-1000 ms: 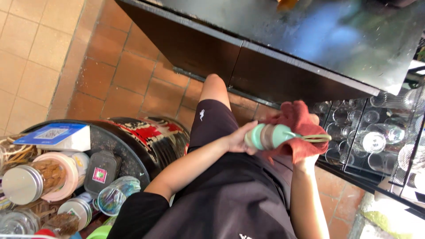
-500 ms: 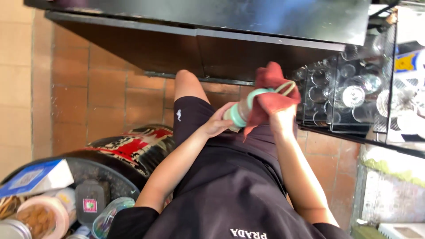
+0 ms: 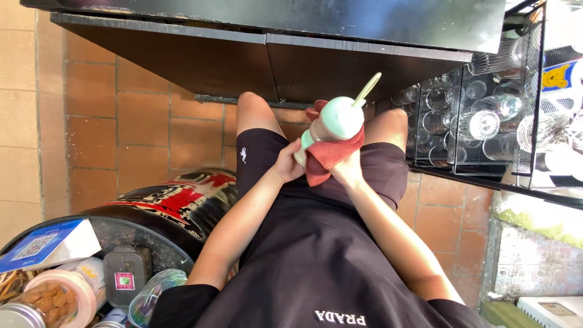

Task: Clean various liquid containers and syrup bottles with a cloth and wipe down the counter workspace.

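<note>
At the centre of the frame we see the left hand point(image 3: 286, 165) closed round the lower end of a pale green bottle point(image 3: 331, 124), while the right hand point(image 3: 347, 173) grips it through a red cloth point(image 3: 331, 155). We judge the bottle light, rigid and smooth, best held at its narrow body. The cloth hides its middle and the right fingers; its thin looped strap point(image 3: 368, 90) is indistinct.

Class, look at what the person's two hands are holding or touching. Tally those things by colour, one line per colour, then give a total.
Mint green: 1, the bottle, gripped by the left hand
Red: 1, the cloth, pressed on the bottle by the right hand
Total: 2
</note>
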